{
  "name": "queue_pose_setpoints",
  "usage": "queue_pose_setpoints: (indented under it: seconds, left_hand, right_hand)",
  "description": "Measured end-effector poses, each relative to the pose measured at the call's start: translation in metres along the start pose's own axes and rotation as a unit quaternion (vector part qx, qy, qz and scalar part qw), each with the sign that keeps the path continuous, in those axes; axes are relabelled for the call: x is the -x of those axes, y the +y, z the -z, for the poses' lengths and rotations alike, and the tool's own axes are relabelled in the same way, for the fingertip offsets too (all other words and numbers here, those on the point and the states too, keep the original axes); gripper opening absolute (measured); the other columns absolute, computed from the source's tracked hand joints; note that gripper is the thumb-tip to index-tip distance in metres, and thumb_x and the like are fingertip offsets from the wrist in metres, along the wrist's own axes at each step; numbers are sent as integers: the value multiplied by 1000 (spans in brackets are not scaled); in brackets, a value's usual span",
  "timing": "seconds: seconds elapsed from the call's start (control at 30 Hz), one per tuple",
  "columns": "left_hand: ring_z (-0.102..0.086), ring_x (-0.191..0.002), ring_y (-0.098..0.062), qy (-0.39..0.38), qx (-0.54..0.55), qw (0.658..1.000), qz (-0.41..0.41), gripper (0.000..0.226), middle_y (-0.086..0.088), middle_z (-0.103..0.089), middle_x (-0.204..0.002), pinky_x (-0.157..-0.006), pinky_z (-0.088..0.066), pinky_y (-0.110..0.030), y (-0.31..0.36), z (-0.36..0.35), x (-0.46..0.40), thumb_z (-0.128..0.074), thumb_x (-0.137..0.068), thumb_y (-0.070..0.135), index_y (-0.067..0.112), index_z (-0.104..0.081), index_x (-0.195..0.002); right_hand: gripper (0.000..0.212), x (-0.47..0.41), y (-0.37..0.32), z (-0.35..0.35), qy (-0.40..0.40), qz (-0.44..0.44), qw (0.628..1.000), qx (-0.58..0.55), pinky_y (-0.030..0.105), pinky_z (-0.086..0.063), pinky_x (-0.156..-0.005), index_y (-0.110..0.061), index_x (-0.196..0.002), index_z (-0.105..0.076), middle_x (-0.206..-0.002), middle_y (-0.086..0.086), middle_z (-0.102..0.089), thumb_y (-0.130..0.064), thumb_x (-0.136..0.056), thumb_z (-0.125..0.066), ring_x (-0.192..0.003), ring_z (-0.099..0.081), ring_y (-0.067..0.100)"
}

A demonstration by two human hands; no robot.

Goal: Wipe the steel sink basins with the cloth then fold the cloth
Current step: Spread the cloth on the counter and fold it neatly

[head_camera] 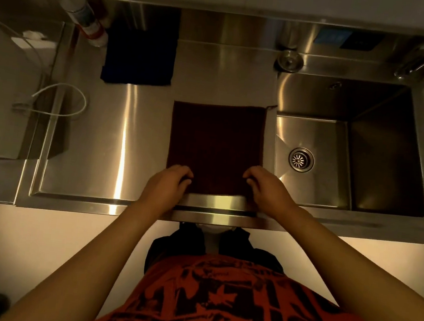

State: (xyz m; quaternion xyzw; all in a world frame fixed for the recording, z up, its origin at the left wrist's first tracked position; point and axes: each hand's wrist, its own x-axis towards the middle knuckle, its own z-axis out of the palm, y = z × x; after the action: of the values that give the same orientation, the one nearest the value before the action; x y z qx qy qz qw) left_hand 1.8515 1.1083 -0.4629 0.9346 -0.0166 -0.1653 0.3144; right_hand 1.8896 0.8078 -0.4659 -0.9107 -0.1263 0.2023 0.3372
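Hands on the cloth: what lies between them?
Head view: only the near edge of the dark red cloth lies between left hand and right hand.

Both bare forearms reach forward from the lower corners of the view and converge toward the centre, palms down. The left hand has its fingers curled inward toward the right, knuckles up, gripping the near left corner of the cloth. The right hand mirrors it, fingers curled inward toward the left and pinching the near right corner, the two hands level with each other and apart.
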Motion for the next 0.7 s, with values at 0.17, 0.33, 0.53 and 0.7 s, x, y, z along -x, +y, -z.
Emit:
queue_pose_setpoints:
  seconds: [0.17, 0.33, 0.53, 0.7]
  left_hand:
    - [-65, -104, -25, -17, -19, 999, -23, 18, -2, -70, -116, -87, -53, -39, 6, 27, -51, -64, -100, 24, 22, -70, -117]
    - [-65, -107, -24, -10, -36, 998, -41, 18, -2, -71, -118, -88, -50, -35, 10, 45, -96, -65, -99, 23, 21, -71, -116]
    - [-64, -108, -23, -3, -35, 998, -49, 19, -2, -71, -119, -86, -46, -31, 5, 57, -140, -64, -100, 23, 22, -72, -118]
    - [-64, -109, -24, 6, -36, 998, -54, 19, -4, -71, -120, -87, -42, -28, -1, 65, -172, -64, -100, 21, 20, -73, -117]
  right_hand:
    - [15, -44, -2, 24, -13, 13, 1000, 24, 37, -51, -81, -16, -110, -65, -108, 3, -66, -9, -99, -57, -95, -62, 21]
    - [13, -84, -2, 48, -12, 13, 999, 35, 34, -49, -81, -17, -108, -65, -107, 2, -66, -10, -99, -59, -97, -62, 21]
    - [15, -124, -3, 70, 5, 15, 999, 49, 28, -42, -81, -14, -111, -66, -110, 4, -67, -9, -99, -58, -99, -59, 17]
    - [16, -154, 0, 80, 3, -3, 999, 49, 29, -42, -83, -12, -112, -66, -112, 4, -65, -9, -100, -56, -101, -58, 18]
